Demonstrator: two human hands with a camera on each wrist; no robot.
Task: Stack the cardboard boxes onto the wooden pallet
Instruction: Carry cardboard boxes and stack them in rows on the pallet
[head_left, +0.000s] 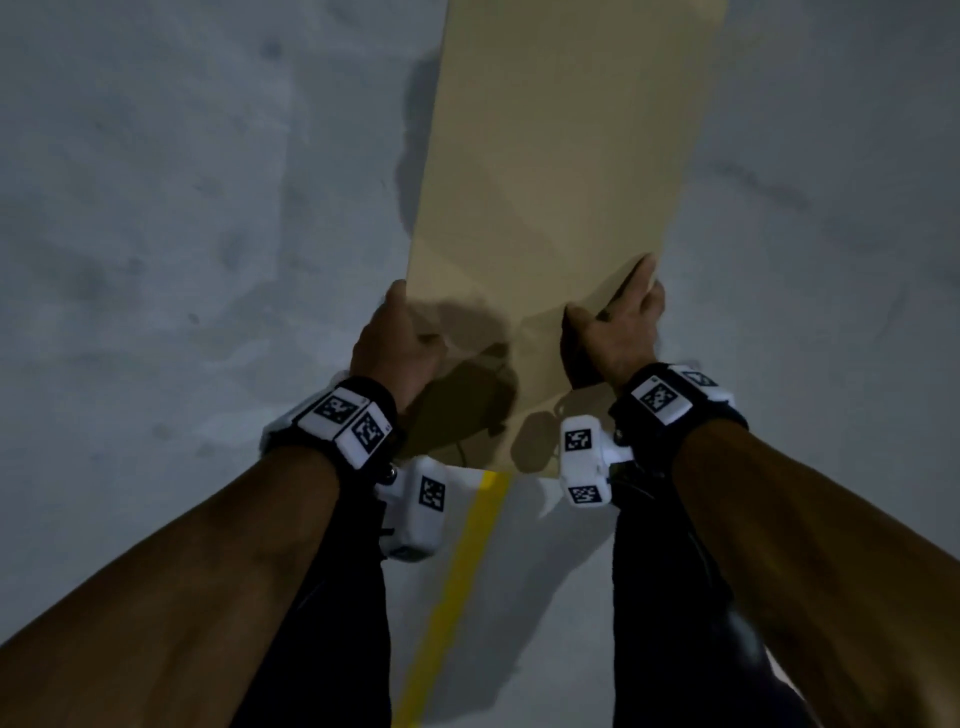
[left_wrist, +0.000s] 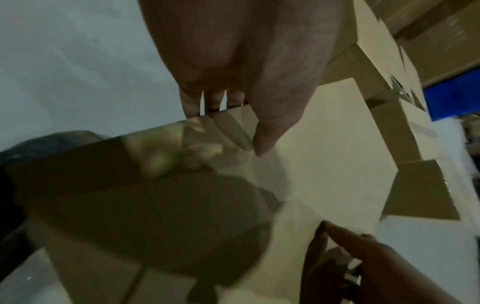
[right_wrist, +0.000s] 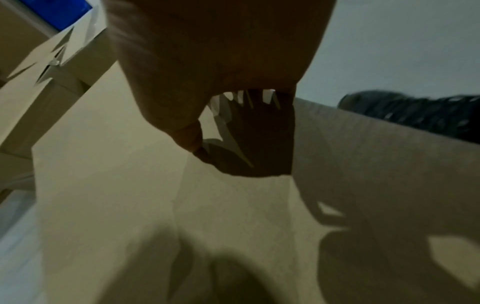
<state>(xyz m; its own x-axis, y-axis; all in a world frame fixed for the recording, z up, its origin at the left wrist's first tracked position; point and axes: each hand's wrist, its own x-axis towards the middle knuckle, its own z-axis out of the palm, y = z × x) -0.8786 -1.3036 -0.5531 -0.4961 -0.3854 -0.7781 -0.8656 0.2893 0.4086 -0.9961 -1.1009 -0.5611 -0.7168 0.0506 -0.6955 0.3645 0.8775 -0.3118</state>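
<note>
A long plain cardboard box is held out in front of me above the grey floor, its near end between my hands. My left hand grips the box's left edge, thumb on top and fingers curled under the edge. My right hand grips the right near edge the same way, thumb on the top face and fingers round the side. The box surface fills both wrist views. No wooden pallet is in view.
Grey concrete floor with a yellow painted line running under me. Stacked cardboard boxes stand ahead, with something blue behind them. My dark trouser legs show below.
</note>
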